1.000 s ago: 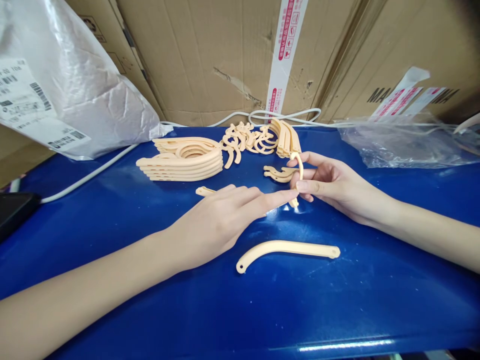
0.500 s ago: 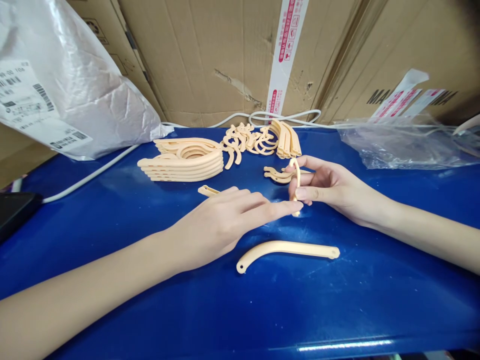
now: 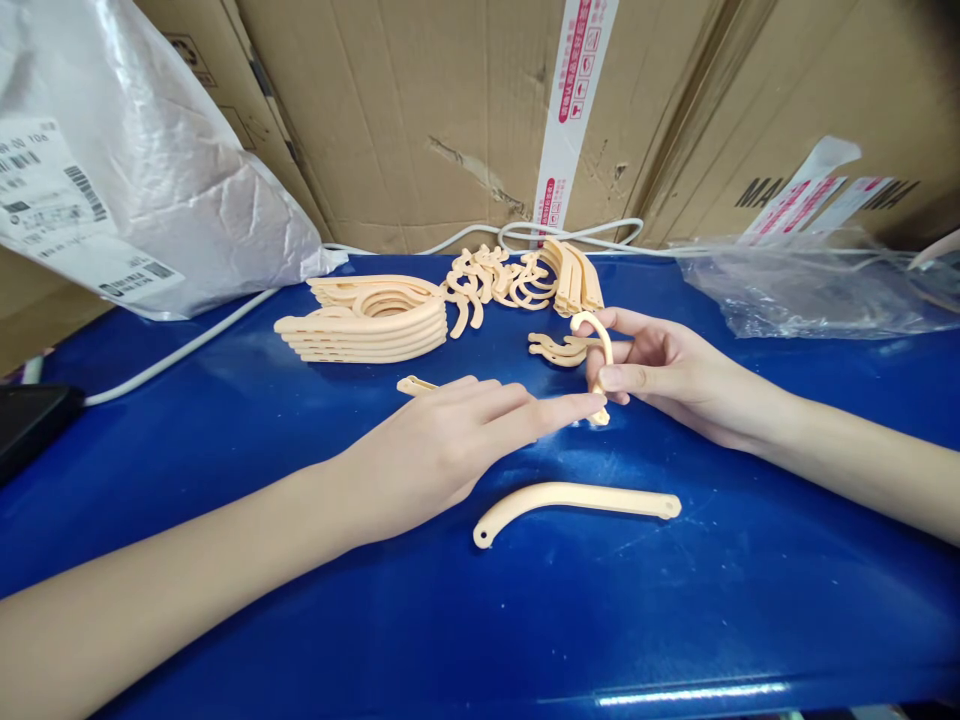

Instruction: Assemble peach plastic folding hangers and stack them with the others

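My right hand (image 3: pixel 664 372) pinches a small cream plastic hook (image 3: pixel 598 345) upright, its foot on the blue table (image 3: pixel 675 620). My left hand (image 3: pixel 450 440) lies flat, fingers stretched out over a cream bar whose end (image 3: pixel 412 384) pokes out behind the fingers; its fingertip touches the hook's foot. A loose curved cream arm piece (image 3: pixel 574 500) lies just in front of both hands.
At the back lie a stack of curved arm pieces (image 3: pixel 367 320), a heap of small hooks (image 3: pixel 495 280) and two more hooks (image 3: pixel 559 350). Cardboard boxes (image 3: pixel 450 110), a white bag (image 3: pixel 135 160), a clear bag (image 3: pixel 810 285), a cable (image 3: pixel 180 350) and a black device (image 3: pixel 30 420) ring the table.
The right hand has tilted and slightly turned the hook, shifting it a little right. The left hand has stayed flat, its fingertip still at the hook's foot.
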Tool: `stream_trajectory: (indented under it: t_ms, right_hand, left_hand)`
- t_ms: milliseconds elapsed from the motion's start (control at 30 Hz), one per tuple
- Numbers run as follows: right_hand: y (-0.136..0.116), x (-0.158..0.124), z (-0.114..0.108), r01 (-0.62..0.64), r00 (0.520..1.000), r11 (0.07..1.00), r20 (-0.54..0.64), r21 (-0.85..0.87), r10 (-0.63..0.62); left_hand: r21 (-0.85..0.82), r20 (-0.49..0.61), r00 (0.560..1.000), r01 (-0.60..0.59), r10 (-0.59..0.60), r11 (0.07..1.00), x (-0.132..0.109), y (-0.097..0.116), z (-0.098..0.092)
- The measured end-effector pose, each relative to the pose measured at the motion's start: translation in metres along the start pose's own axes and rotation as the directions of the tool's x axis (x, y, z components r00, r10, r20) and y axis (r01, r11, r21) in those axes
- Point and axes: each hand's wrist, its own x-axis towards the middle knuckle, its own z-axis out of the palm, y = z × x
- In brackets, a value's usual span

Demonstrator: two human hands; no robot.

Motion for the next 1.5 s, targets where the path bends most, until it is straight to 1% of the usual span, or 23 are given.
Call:
stream_trajectory:
  t_ms: [300, 433, 600, 1000, 1100, 1233, 1333, 1500]
  right_hand:
    - [0.0014, -0.0003, 0.0009, 0.013, 0.999, 0.999, 0.032, -0.040, -0.011]
    - [0.0017, -0.0006, 0.0011, 0.027, 0.998, 0.998, 0.056, -0.057, -0.024]
    - [0.0020, -0.0009, 0.0017, 0.036, 0.997, 0.999, 0.064, -0.039, -0.034]
    - [0.0033, -0.0007, 0.0019, 0.050, 0.997, 0.995, 0.069, -0.083, -0.045]
    - [0.0024, -0.0007, 0.0023, 0.047, 0.997, 0.997, 0.062, -0.058, -0.043]
    - [0.0008, -0.0011, 0.0032, 0.011, 1.000, 0.999, 0.019, -0.033, -0.010]
    - [0.0002, -0.0008, 0.0033, -0.007, 1.000, 0.999, -0.008, -0.035, 0.007]
    - [0.0010, 0.0004, 0.0017, 0.004, 1.000, 0.998, -0.005, -0.060, -0.004]
  left_hand:
    - [0.036, 0.046, 0.999, -0.019, 0.018, 0.999, 0.0012, -0.0002, -0.0029]
    - [0.009, 0.052, 0.998, -0.034, 0.033, 0.999, 0.0005, -0.0009, -0.0032]
    - [0.005, 0.074, 0.997, -0.023, 0.022, 1.000, 0.0007, -0.0009, -0.0020]
    - [0.055, 0.037, 0.998, -0.056, 0.054, 0.997, -0.0005, 0.0009, 0.0000]
    - [0.064, 0.040, 0.998, -0.043, 0.040, 0.997, 0.0002, 0.0011, -0.0013]
    - [0.058, 0.051, 0.999, -0.013, 0.010, 0.998, 0.0003, 0.0003, -0.0026]
    - [0.044, 0.046, 0.999, -0.001, -0.001, 0.999, -0.0006, -0.0003, -0.0015]
    - [0.029, 0.032, 0.999, -0.008, 0.007, 1.000, -0.0018, -0.0008, 0.0003]
